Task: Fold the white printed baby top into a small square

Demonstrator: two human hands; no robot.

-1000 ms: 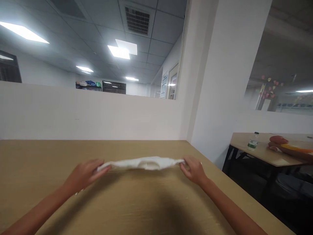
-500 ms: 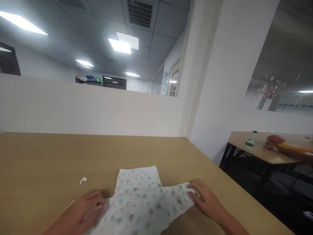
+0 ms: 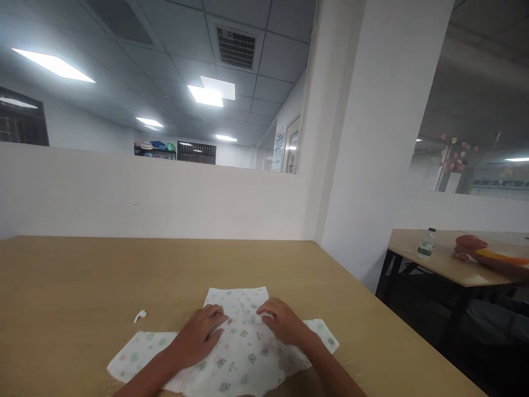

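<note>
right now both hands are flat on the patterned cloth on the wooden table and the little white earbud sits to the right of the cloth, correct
Not quite. The earbud sits to the left of the cloth, bare on the wooden table, not to the right. The head view shows it. The rest holds: the left hand and right hand both lie flat on the patterned cloth.

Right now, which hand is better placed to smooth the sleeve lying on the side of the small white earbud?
The left hand. It rests on the printed garment nearer that sleeve and the earbud; the right hand lies toward the other sleeve.
</note>
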